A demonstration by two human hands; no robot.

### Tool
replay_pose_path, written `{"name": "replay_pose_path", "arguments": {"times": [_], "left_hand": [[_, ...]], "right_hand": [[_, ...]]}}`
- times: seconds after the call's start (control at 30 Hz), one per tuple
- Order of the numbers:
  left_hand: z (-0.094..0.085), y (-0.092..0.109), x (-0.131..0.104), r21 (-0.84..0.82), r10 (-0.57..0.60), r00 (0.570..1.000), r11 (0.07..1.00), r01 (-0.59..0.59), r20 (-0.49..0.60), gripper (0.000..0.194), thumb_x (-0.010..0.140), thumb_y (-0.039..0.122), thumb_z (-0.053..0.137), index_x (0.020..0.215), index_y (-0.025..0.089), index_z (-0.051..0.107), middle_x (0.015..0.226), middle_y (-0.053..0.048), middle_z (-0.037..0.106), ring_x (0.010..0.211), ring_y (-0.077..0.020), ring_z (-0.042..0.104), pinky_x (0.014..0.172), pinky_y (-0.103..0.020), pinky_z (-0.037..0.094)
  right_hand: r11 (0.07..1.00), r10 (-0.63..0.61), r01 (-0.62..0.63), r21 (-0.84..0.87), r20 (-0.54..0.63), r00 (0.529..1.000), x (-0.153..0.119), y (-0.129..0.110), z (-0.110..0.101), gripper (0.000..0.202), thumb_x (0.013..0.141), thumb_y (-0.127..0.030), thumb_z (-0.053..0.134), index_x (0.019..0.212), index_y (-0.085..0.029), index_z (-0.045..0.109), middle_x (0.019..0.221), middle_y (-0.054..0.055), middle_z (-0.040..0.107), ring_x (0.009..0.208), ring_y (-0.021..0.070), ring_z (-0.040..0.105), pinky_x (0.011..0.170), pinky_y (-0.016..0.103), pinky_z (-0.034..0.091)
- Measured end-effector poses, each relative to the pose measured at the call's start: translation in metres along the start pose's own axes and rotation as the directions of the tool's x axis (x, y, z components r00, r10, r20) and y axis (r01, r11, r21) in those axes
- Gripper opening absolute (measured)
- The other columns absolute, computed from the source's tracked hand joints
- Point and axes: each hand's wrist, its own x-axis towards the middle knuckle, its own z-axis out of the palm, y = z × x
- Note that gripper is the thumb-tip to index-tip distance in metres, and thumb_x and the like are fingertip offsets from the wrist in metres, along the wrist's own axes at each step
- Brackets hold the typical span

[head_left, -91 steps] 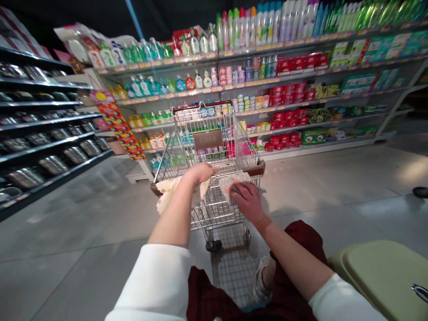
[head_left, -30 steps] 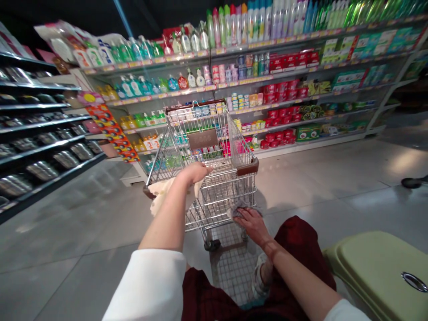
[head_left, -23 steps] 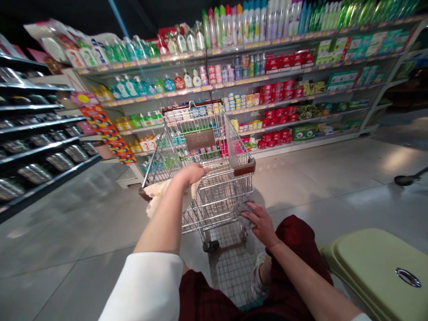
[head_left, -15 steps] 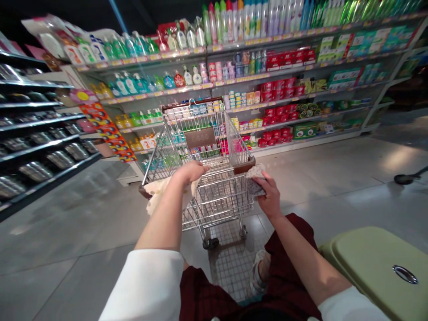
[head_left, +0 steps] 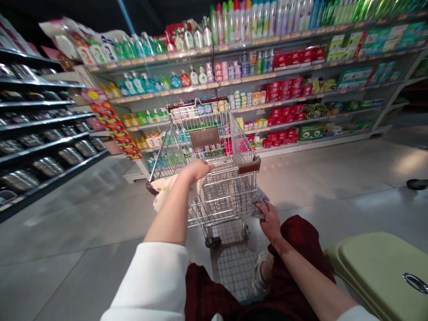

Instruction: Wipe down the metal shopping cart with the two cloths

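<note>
In front of me stands a wire shopping cart (head_left: 222, 196) with brown plastic corners. My left hand (head_left: 197, 170) is closed over the cart's near top bar. Under its palm a cream spotted cloth (head_left: 162, 192) drapes over that bar and hangs toward the left corner; my forearm hides part of it. Lower down on the right, my right hand (head_left: 270, 219) pinches a crumpled grey cloth (head_left: 258, 203) against the cart's right-hand wires, below the brown corner (head_left: 250, 166).
Shelves (head_left: 254, 84) of bottles, jars and boxes run behind the cart. Metal pots line a dark rack (head_left: 50, 140) at left. A pale green lidded bin (head_left: 374, 272) stands close on my right. A black caster wheel (head_left: 417, 184) shows at the far right.
My right hand has moved down with the grey cloth, from the brown corner to the side wires below. My left hand stays on the bar. The view has shifted slightly left.
</note>
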Motion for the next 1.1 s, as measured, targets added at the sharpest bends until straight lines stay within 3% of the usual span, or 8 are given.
{"name": "replay_pose_path", "arguments": {"times": [0.13,0.23,0.4,0.63,0.73,0.83,0.93,1.1], "left_hand": [[0.001,0.000,0.000,-0.010,-0.009,1.000,1.000,0.009,0.005,0.052,0.090,0.050,0.038,0.109,0.014,0.071,0.119,-0.014,0.068,0.103,-0.0256,0.064,0.086,-0.029,0.047],[0.000,0.001,-0.001,0.004,0.003,1.000,1.000,-0.003,0.009,0.051,0.090,0.049,0.038,0.105,0.014,0.072,0.117,-0.014,0.069,0.101,-0.0251,0.064,0.084,-0.029,0.047],[-0.001,0.001,-0.002,0.016,0.002,1.000,1.000,-0.002,0.013,0.052,0.090,0.050,0.036,0.107,0.015,0.071,0.115,-0.014,0.069,0.101,-0.0259,0.064,0.083,-0.030,0.047],[0.002,0.000,0.000,-0.016,-0.019,1.000,1.000,0.019,-0.011,0.053,0.088,0.053,0.038,0.105,0.016,0.072,0.114,-0.013,0.070,0.099,-0.0266,0.065,0.083,-0.031,0.048],[0.002,0.001,0.000,-0.012,-0.019,1.000,1.000,0.018,-0.019,0.054,0.089,0.054,0.037,0.105,0.016,0.072,0.115,-0.014,0.069,0.100,-0.0270,0.064,0.083,-0.032,0.048],[0.001,0.002,-0.002,-0.007,-0.033,0.999,0.999,0.033,-0.019,0.054,0.088,0.054,0.037,0.106,0.017,0.072,0.117,-0.014,0.068,0.100,-0.0278,0.064,0.082,-0.033,0.047],[0.001,0.004,-0.003,-0.012,-0.028,0.999,1.000,0.028,-0.017,0.053,0.089,0.053,0.038,0.105,0.016,0.072,0.115,-0.014,0.069,0.099,-0.0276,0.064,0.081,-0.032,0.047],[0.001,0.003,0.001,-0.028,-0.014,1.000,1.000,0.014,-0.019,0.049,0.089,0.049,0.040,0.101,0.015,0.073,0.110,-0.012,0.071,0.097,-0.0245,0.065,0.080,-0.028,0.046]], "right_hand": [[0.985,-0.134,0.138,0.108,-0.044,0.990,0.028,-0.040,-0.027,0.049,0.071,-0.006,0.049,0.112,-0.025,0.067,0.131,0.009,0.053,0.118,0.0288,0.051,0.097,0.050,0.046],[0.954,-0.279,0.287,0.084,-0.095,0.956,0.064,-0.086,-0.039,0.050,0.075,-0.008,0.052,0.117,-0.031,0.065,0.140,0.006,0.049,0.126,0.0286,0.047,0.110,0.056,0.029],[0.920,-0.391,0.391,0.025,-0.015,0.920,0.102,-0.133,-0.014,0.053,0.079,-0.006,0.051,0.125,-0.031,0.061,0.144,0.004,0.047,0.131,0.0255,0.042,0.113,0.051,0.025],[0.886,-0.457,0.462,0.041,0.249,0.854,0.025,-0.104,0.044,0.032,0.090,-0.017,0.056,0.115,-0.033,0.068,0.126,0.001,0.062,0.100,0.0212,0.055,0.089,0.038,0.043],[0.905,-0.417,0.413,0.101,0.394,0.819,-0.006,-0.090,0.051,0.026,0.093,-0.022,0.054,0.111,-0.030,0.070,0.125,0.002,0.063,0.104,0.0209,0.054,0.088,0.036,0.045],[0.925,-0.379,0.349,0.151,0.434,0.817,-0.005,-0.095,0.044,0.025,0.088,-0.017,0.056,0.104,-0.027,0.073,0.122,0.003,0.064,0.106,0.0221,0.054,0.088,0.036,0.047],[0.907,-0.416,0.362,0.214,0.334,0.846,0.028,-0.123,0.020,0.031,0.084,-0.012,0.056,0.107,-0.024,0.072,0.126,0.004,0.062,0.112,0.0220,0.052,0.091,0.035,0.047],[0.846,-0.475,0.476,0.241,-0.065,0.878,0.107,-0.180,-0.013,0.041,0.087,-0.009,0.050,0.120,-0.029,0.065,0.135,0.003,0.056,0.127,0.0201,0.043,0.106,0.039,0.036]]}}
